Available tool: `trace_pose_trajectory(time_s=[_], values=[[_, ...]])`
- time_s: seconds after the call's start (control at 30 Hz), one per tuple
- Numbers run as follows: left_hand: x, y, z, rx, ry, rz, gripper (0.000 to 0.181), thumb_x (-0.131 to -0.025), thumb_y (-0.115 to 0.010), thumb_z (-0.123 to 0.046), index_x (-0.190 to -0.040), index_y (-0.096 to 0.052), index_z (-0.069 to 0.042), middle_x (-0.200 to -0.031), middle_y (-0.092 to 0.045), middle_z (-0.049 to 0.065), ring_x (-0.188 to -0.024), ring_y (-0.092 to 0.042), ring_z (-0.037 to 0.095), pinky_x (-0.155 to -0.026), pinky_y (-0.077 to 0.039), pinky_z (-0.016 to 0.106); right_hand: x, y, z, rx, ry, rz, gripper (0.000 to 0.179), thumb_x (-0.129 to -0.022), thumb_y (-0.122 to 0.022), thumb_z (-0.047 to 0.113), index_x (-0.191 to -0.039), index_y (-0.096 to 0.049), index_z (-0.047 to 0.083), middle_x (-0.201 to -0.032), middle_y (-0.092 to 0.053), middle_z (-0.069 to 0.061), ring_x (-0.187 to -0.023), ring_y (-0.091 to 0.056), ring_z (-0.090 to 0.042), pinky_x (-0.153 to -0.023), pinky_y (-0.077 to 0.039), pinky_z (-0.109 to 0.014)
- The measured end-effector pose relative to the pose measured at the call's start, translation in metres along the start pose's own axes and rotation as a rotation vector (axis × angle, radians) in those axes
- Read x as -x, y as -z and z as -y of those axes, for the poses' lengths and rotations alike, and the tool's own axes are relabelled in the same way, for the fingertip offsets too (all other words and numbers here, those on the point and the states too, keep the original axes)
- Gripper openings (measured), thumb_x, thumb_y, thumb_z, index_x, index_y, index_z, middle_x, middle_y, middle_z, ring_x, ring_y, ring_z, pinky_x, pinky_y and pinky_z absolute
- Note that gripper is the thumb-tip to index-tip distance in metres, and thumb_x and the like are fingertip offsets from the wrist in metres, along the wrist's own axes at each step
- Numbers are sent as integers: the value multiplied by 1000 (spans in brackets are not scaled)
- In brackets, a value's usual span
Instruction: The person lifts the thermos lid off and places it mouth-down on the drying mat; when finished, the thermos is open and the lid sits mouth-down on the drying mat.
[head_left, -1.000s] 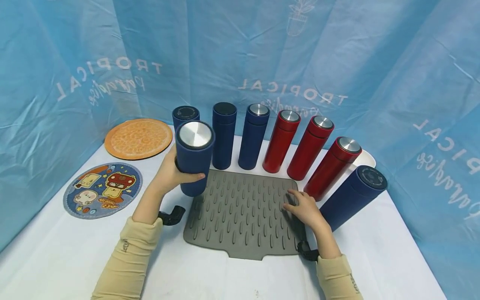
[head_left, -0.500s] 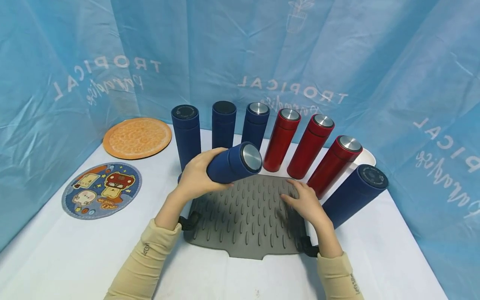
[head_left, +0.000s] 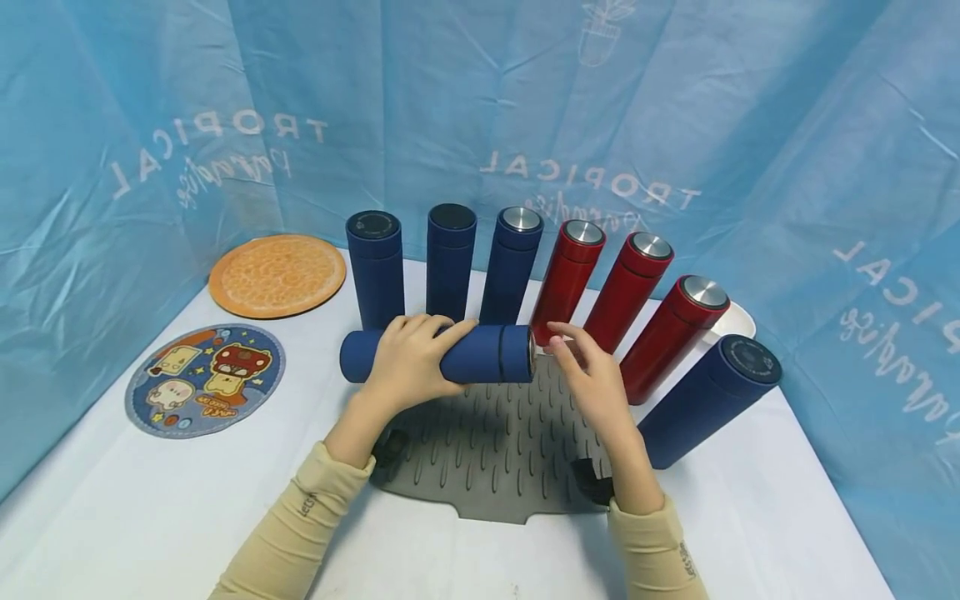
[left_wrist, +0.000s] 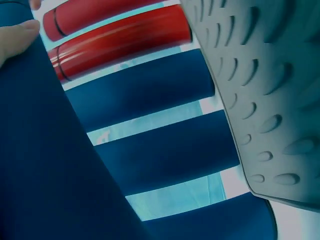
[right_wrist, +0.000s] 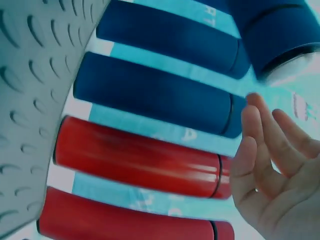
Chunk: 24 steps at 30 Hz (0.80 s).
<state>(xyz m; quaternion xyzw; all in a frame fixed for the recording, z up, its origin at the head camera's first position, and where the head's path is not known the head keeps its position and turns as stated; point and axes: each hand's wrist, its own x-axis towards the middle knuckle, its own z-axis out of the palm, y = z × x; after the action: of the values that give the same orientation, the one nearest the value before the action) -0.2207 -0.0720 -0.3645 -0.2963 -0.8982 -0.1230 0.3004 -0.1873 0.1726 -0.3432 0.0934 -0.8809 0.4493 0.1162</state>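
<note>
My left hand [head_left: 411, 360] grips a blue thermos flask [head_left: 480, 354] round its body, holding it level above the grey ridged mat [head_left: 495, 467]. The flask's silver lid end points right, toward my right hand [head_left: 596, 383]. That hand has its fingers loosely bent beside the lid; in the right wrist view the fingertips [right_wrist: 254, 100] are just apart from the flask's lid end [right_wrist: 285, 62]. Part of the held flask fills the left side of the left wrist view, with a thumb [left_wrist: 17, 40] at its edge.
Behind the mat stand several blue flasks [head_left: 448, 258] and three red flasks [head_left: 626, 287] in a curved row. Another blue flask [head_left: 708, 400] stands at the right, near a white dish [head_left: 738, 321]. At left lie an orange round mat [head_left: 277, 275] and a cartoon-printed one [head_left: 206, 379].
My left hand has brought the blue flask right and over the mat, tipping it from upright to level. My right hand has risen and moved left toward its lid.
</note>
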Motion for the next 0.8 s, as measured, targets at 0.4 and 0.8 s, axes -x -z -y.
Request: trace_pose_trajectory(time_s=[0.4,0.8], values=[[1,-8,-7,-117,-46,67,84,-53,-83,-52,-128,-55,-27,-105,-64,8,-95,-58,27,-80,-45,46,-1,-33,-4,168,-184,128,63,-93,-29,61,-135,-41,16,-96,-65,-14,-67,-61,-20,-59,-47,-31],[3,-8,-10,-104,-56,103,84,-53,-83,-51,-127,-55,-25,-104,-64,8,-91,-62,27,-80,-50,44,1,-50,-10,59,-117,20,51,-95,-34,52,-128,-42,14,-106,-63,-20,-78,-62,-27,-71,-53,-41]])
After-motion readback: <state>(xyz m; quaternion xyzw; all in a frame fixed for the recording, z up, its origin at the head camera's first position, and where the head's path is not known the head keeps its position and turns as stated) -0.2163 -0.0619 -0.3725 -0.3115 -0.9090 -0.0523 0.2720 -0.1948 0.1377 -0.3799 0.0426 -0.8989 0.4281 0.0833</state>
